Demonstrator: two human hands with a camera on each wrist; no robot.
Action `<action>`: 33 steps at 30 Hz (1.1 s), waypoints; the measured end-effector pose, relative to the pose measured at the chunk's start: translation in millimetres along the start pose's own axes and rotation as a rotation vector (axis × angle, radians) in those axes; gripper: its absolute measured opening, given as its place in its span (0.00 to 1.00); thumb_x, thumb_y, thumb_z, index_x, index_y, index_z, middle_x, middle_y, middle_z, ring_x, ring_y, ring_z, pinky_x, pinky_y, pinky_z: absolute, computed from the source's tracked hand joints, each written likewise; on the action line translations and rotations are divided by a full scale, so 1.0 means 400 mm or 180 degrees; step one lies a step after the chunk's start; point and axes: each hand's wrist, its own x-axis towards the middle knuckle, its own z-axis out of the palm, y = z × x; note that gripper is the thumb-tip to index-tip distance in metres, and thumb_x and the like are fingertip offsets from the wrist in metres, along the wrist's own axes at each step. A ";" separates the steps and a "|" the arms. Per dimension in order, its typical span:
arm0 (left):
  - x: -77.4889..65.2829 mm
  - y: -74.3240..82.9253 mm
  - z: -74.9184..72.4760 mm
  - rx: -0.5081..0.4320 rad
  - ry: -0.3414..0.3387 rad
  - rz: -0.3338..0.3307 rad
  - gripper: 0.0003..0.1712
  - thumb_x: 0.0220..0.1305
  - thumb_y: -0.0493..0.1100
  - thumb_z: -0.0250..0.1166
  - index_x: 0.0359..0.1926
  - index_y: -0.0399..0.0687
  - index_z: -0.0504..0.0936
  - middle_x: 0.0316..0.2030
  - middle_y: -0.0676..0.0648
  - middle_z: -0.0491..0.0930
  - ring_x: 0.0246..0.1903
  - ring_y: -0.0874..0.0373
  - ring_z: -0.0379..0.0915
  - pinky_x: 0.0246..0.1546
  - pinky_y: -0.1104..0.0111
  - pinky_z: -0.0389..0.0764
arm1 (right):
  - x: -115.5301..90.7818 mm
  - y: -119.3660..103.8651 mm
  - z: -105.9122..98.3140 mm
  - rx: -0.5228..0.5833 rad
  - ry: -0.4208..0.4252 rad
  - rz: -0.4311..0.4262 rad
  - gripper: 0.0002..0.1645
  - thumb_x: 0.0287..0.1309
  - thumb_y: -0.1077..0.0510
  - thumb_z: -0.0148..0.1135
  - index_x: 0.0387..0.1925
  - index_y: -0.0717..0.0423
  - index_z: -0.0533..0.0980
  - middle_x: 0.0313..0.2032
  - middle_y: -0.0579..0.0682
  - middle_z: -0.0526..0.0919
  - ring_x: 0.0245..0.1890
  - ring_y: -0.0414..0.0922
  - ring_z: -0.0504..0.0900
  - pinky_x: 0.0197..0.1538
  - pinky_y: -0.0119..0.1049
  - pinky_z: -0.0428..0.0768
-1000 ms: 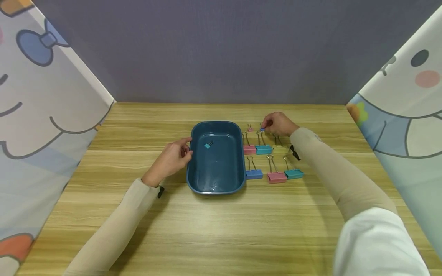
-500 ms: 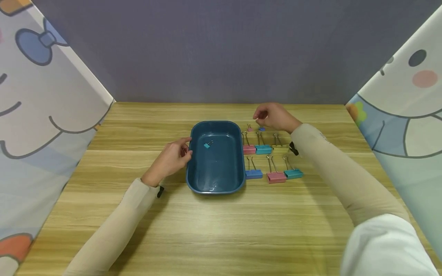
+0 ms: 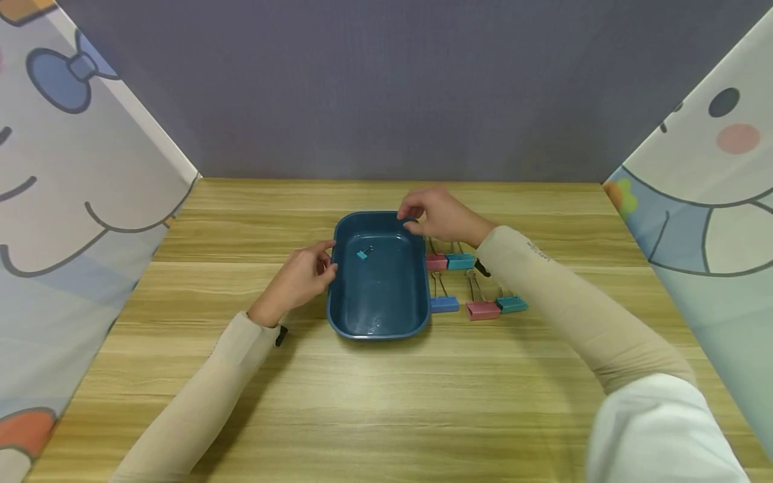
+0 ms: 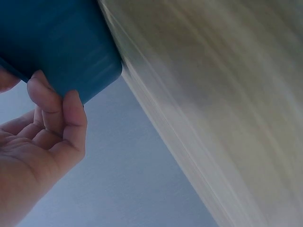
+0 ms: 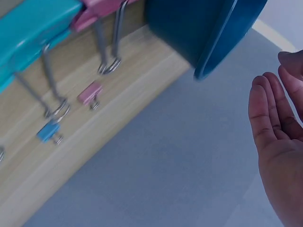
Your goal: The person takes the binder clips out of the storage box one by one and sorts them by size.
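Note:
A dark blue rectangular tray (image 3: 380, 302) stands on the wooden table, holding one small teal binder clip (image 3: 363, 254). My left hand (image 3: 302, 275) touches the tray's left rim with thumb and index finger; the left wrist view shows the other fingers loosely bent beside its outer wall. Above the tray's far right corner, my right hand (image 3: 443, 215) is relaxed, thumb apart from the fingers, with nothing visible between them. Under its wrist camera, a small pink binder clip (image 5: 90, 93) and a small blue binder clip (image 5: 48, 131) lie on the table.
Right of the tray sit large binder clips in two rows: pink (image 3: 437, 261) and teal (image 3: 461, 261) behind, then blue (image 3: 445, 304), pink (image 3: 483, 310) and teal (image 3: 512, 304) in front. My right forearm hides a yellow one. A grey partition (image 3: 386, 94) rises behind the table.
My right hand has lifted from the small blue binder clip and travelled left to the tray's far right corner. The left hand and the tray have stayed put.

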 end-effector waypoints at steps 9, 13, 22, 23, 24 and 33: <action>0.003 0.005 -0.001 0.0009 0.0025 0.0024 0.26 0.61 0.35 0.60 0.60 0.29 0.69 0.29 0.48 0.75 0.26 0.57 0.70 0.27 0.66 0.73 | 0.047 -0.040 0.054 0.0049 -0.0258 0.0051 0.09 0.56 0.61 0.65 0.41 0.53 0.80 0.40 0.49 0.78 0.39 0.43 0.76 0.44 0.36 0.74; 0.004 0.004 0.001 0.0012 0.0011 0.0016 0.26 0.61 0.35 0.60 0.60 0.29 0.70 0.29 0.48 0.76 0.26 0.57 0.71 0.27 0.66 0.73 | 0.073 -0.048 0.085 0.0059 -0.0410 0.0071 0.11 0.57 0.60 0.65 0.43 0.55 0.79 0.41 0.52 0.79 0.39 0.45 0.76 0.44 0.37 0.74; 0.008 0.009 0.006 -0.0031 -0.0063 0.0020 0.26 0.62 0.36 0.59 0.60 0.29 0.69 0.29 0.48 0.76 0.26 0.57 0.71 0.26 0.66 0.74 | 0.099 -0.060 0.133 0.0033 -0.0841 0.0178 0.12 0.57 0.62 0.64 0.44 0.59 0.78 0.42 0.53 0.79 0.41 0.45 0.76 0.45 0.37 0.75; 0.009 0.011 0.007 -0.0034 -0.0061 0.0023 0.26 0.62 0.36 0.59 0.60 0.29 0.69 0.29 0.48 0.76 0.26 0.57 0.71 0.26 0.66 0.74 | 0.100 -0.059 0.137 0.0002 -0.0861 0.0185 0.12 0.57 0.62 0.64 0.44 0.59 0.78 0.42 0.52 0.79 0.40 0.44 0.76 0.45 0.37 0.75; 0.010 0.012 0.008 -0.0034 -0.0055 0.0030 0.26 0.62 0.36 0.59 0.60 0.29 0.69 0.29 0.48 0.76 0.25 0.57 0.71 0.26 0.66 0.74 | 0.101 -0.059 0.141 -0.0024 -0.0871 0.0183 0.12 0.57 0.61 0.64 0.43 0.58 0.78 0.41 0.51 0.79 0.40 0.43 0.76 0.44 0.36 0.75; 0.012 0.022 0.013 -0.0052 -0.0068 0.0019 0.27 0.62 0.36 0.59 0.61 0.29 0.68 0.29 0.48 0.76 0.25 0.58 0.71 0.26 0.66 0.74 | 0.112 -0.052 0.173 -0.0173 -0.1128 0.0311 0.11 0.58 0.62 0.63 0.44 0.57 0.79 0.40 0.48 0.80 0.41 0.42 0.77 0.44 0.34 0.76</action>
